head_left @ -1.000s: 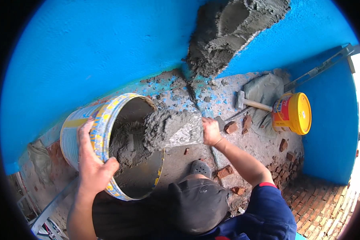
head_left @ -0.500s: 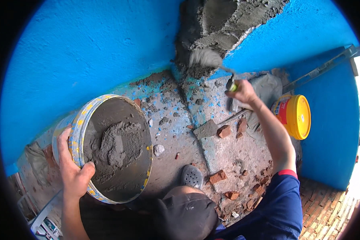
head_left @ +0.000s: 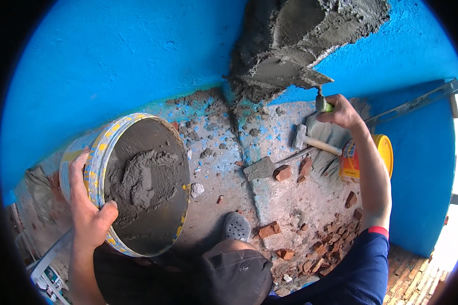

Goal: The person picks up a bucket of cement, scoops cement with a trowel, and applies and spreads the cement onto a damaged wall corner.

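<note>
My right hand has left the bucket and gone up to the wall: a second ago it was at the bucket mouth lifting out a load of mortar, and now it is closed around the green handle of the trowel, whose blade lies flat against the grey mortar patch at the upper middle of the frame. I read that as the load being pressed and spread onto the patch, where the wet mortar covers a ragged strip of the blue wall near the corner.

My left hand is clamped on the rim of the bucket at the left of the frame, fingers outside and thumb hooked over the edge, with the bucket tipped so its mouth faces me. A lump of mortar sits inside it, smaller than it was a second ago.

Below the wall the concrete floor is flecked with blue paint and mortar crumbs. A hammer and a second trowel lie right of centre, with broken brick pieces around them and more toward the lower right. A yellow tub lies on its side behind my right forearm. A grey shoe shows at lower centre.
</note>
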{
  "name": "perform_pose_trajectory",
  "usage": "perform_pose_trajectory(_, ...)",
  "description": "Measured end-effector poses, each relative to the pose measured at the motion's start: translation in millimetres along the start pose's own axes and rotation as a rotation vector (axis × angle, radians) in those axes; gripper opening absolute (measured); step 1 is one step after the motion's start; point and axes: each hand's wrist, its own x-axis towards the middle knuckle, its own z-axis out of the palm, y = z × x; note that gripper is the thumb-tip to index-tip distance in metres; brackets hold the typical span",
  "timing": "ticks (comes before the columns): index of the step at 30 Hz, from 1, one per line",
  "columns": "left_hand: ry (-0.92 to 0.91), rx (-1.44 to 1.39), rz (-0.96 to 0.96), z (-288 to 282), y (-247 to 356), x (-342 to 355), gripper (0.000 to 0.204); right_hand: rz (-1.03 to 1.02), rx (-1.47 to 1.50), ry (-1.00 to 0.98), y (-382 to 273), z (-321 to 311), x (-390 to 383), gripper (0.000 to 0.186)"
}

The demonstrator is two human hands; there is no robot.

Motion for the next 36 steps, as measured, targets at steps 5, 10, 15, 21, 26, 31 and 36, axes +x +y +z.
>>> perform_pose_trajectory(5, 0.040, -0.082, 0.001, 1, -6, -3, 0.086, 0.012, -0.042, 0.029, 13, -33, -9, 0.029)
perform_pose_trajectory(10, 0.044, -0.172, 0.016, 4, -14, 0, 0.086, 0.052, -0.060, 0.173, 40, -50, -25, 0.031)
perform_pose_trajectory(15, 0.029, -0.081, -0.011, -14, -14, -6, 0.089, 0.075, -0.145, 0.300, 76, -49, -66, 0.028)
perform_pose_trajectory(21, 0.037, -0.152, 0.105, -11, -22, -1, 0.083, -0.088, -0.265, 0.359, 17, 65, -109, 0.019)
perform_pose_trajectory(26, 0.033, -0.151, 0.034, -9, -24, -6, 0.087, 0.079, -0.368, 0.124, -49, 133, -43, 0.040)
perform_pose_trajectory(31, 0.069, -0.070, 0.081, -11, -27, -6, 0.082, 0.046, -0.314, 0.309, -63, 110, -28, 0.034)
perform_pose_trajectory(36, 0.085, -0.152, 0.068, -13, -36, -7, 0.083, 0.023, -0.374, 0.423, -67, 102, -40, 0.029)
